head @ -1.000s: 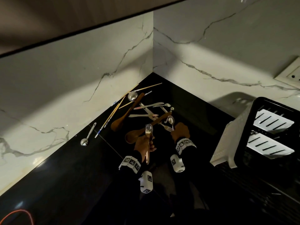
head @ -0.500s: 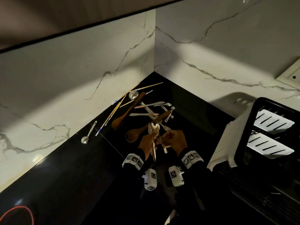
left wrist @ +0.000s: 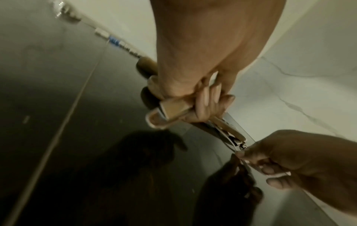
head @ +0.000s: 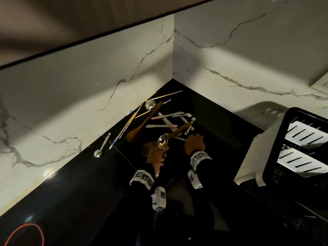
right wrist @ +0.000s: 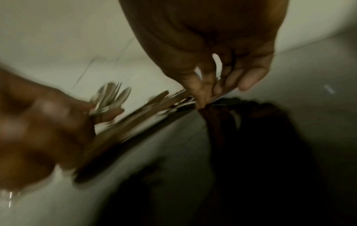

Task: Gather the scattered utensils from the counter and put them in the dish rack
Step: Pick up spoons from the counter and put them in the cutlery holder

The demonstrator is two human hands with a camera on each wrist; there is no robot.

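Observation:
My left hand (head: 157, 155) grips a bundle of metal utensils (head: 162, 141), spoon bowls up, handles sticking out below the fist (left wrist: 173, 110). My right hand (head: 194, 143) is down on the black counter (head: 79, 183) just right of it, fingertips pinching a thin metal utensil (left wrist: 249, 162) that lies flat. Beyond both hands lies the scattered pile: two wooden spoons (head: 142, 128), chopsticks (head: 127, 124), a round metal ladle bowl (head: 150, 104), knives and small spoons (head: 166, 115). One small metal spoon (head: 102, 148) lies apart on the left. The black dish rack (head: 276, 148) stands at right.
Marble walls (head: 88, 86) close the counter corner behind the pile. A white mat (head: 253, 157) hangs at the rack's left side. White slotted inserts (head: 305, 135) sit inside the rack. A red ring (head: 23, 233) glows on the counter at bottom left.
My right hand has left the bundle and dropped to the counter on the right, onto a thin utensil. My left hand keeps the bundle, now with more pieces in it.

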